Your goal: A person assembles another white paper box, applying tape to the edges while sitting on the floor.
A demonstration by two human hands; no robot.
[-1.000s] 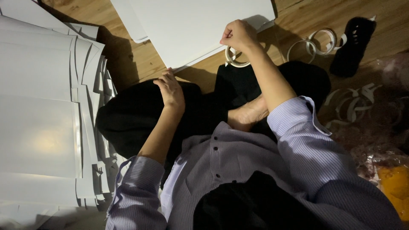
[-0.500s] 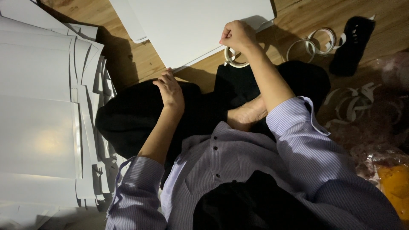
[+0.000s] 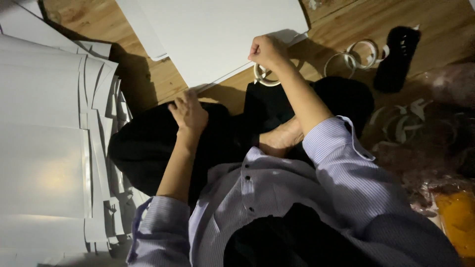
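Observation:
I sit cross-legged in black trousers on a wooden floor (image 3: pixel 148 74). A large white sheet (image 3: pixel 222 34) lies in front of me. My right hand (image 3: pixel 266 51) is a closed fist at the sheet's near edge, pinching a thin white tape strip (image 3: pixel 227 75) that runs along that edge. Just under the fist lies a tape roll (image 3: pixel 262 77). My left hand (image 3: pixel 188 113) rests on my left knee with its fingers apart, and the fingertips reach the sheet's near corner where the strip ends.
A pile of white sheets (image 3: pixel 44 148) fills the left side. Two more tape rolls (image 3: pixel 360 53) and a black object (image 3: pixel 398 57) lie at the upper right. Clear plastic with paper scraps (image 3: pixel 425 148) and something orange (image 3: pixel 457 220) sit at the right.

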